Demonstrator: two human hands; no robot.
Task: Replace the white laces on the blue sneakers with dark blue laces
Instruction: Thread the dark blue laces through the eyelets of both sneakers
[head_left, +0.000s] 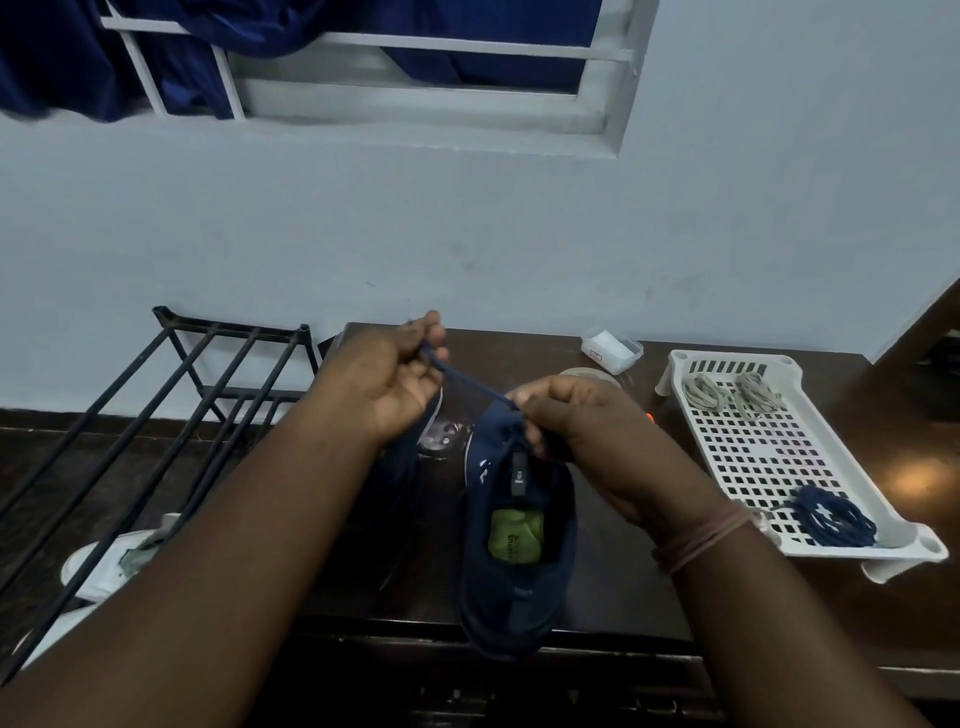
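Dark blue mesh sneaker (519, 551) sits at front edge of dark wooden table (649, 587), heel twd person. Left hand (387, 376) & right hand (582, 421) each pinch dark blue cord lace (470, 382), taut btwn them above the toe end.

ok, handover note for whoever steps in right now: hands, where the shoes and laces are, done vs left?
Left hand pinches the dark blue lace, drawn taut from the shoe.
Right hand pinches the same lace at the top of the blue sneaker, which stands on the dark table.
Second sneaker lies under the left hand, mostly hidden; its lacing cannot be told.
White tray: two pale lace bundles at the far end, one dark blue lace bundle at the near end.
Done: the old laces appear to be out.
Left: finish lacing this sneaker; check the other, which probably takes the spare bundle.
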